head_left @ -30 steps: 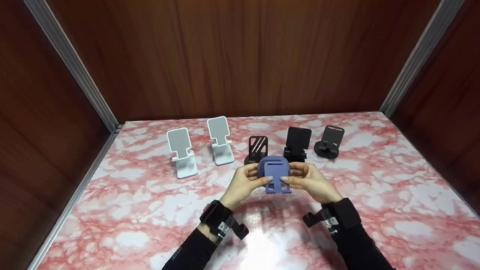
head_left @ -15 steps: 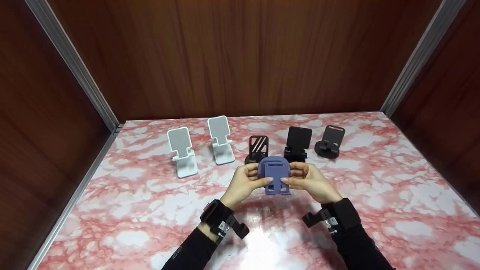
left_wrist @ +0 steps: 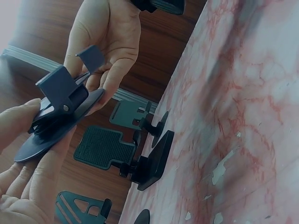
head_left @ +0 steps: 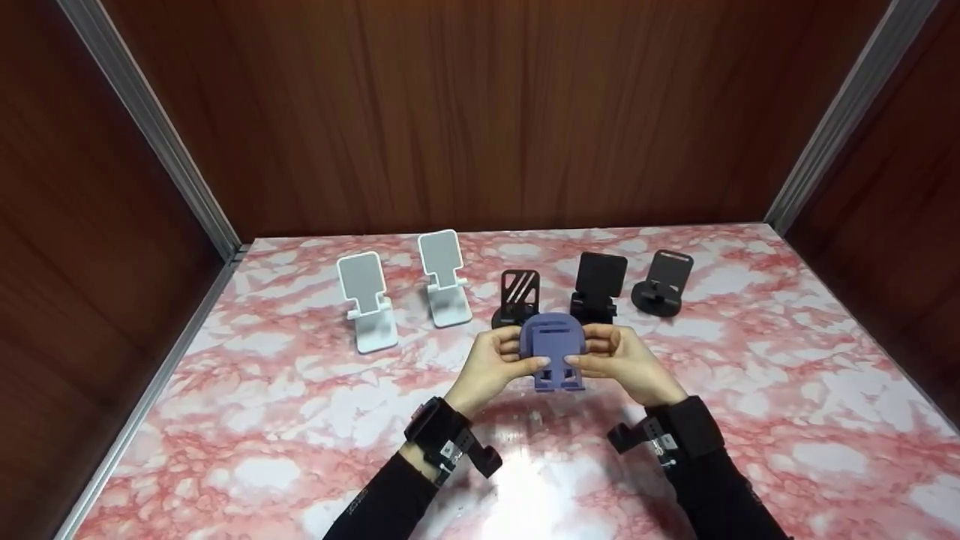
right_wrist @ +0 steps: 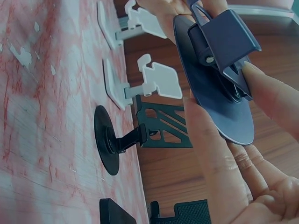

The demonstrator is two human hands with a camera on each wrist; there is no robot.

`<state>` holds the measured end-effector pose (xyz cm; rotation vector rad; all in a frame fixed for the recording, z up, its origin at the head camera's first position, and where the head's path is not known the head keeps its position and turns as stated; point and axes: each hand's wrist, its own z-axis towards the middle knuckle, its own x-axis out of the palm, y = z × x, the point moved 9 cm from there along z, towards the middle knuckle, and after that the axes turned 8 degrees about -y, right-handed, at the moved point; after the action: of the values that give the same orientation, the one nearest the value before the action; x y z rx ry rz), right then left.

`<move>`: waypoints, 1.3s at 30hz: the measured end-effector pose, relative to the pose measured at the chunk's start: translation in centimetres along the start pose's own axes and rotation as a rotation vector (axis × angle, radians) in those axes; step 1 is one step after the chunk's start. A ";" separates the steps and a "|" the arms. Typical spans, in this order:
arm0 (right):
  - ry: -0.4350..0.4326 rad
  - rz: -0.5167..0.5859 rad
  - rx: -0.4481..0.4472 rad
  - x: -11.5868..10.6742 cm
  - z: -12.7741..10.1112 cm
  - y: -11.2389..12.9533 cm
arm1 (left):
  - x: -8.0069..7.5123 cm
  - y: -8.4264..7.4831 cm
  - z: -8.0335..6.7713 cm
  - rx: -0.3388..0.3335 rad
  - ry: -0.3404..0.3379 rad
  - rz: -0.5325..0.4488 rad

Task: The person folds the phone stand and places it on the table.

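Note:
Both hands hold a purple phone stand (head_left: 553,347) above the pink marble table (head_left: 300,420), in the middle of the head view. My left hand (head_left: 491,364) grips its left edge, thumb on the front. My right hand (head_left: 619,360) grips the right edge the same way. In the left wrist view the purple stand (left_wrist: 58,119) shows its round base and folded hinge between my fingers. The right wrist view shows the same stand (right_wrist: 219,70) pinched between thumb and fingers.
Behind the hands stands a row of phone stands: two white ones (head_left: 366,300) (head_left: 444,277), a black slotted one (head_left: 517,294), a black flat one (head_left: 598,283) and a black round-based one (head_left: 661,282). Wooden walls enclose the table on three sides.
The purple stand's hinged part has folded slightly between my thumbs; the hands stay in the same place. The head view has shifted a little.

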<state>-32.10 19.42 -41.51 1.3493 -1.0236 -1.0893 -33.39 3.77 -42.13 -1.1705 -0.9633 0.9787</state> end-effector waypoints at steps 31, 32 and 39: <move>-0.004 0.022 0.019 -0.2 0.3 -0.4 | -2.1 -2.5 -1.3 0.125 0.074 0.347; -0.005 0.031 0.020 -0.3 0.3 -0.4 | -2.4 -3.0 -1.6 0.164 0.072 0.399; -0.009 0.091 0.055 -1.7 0.1 -0.9 | -4.4 -4.3 -3.4 0.359 -0.043 0.933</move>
<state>-32.58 21.07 -42.30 1.3288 -1.1180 -1.0066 -30.99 -1.90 -38.71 -1.2920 -0.1982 1.8276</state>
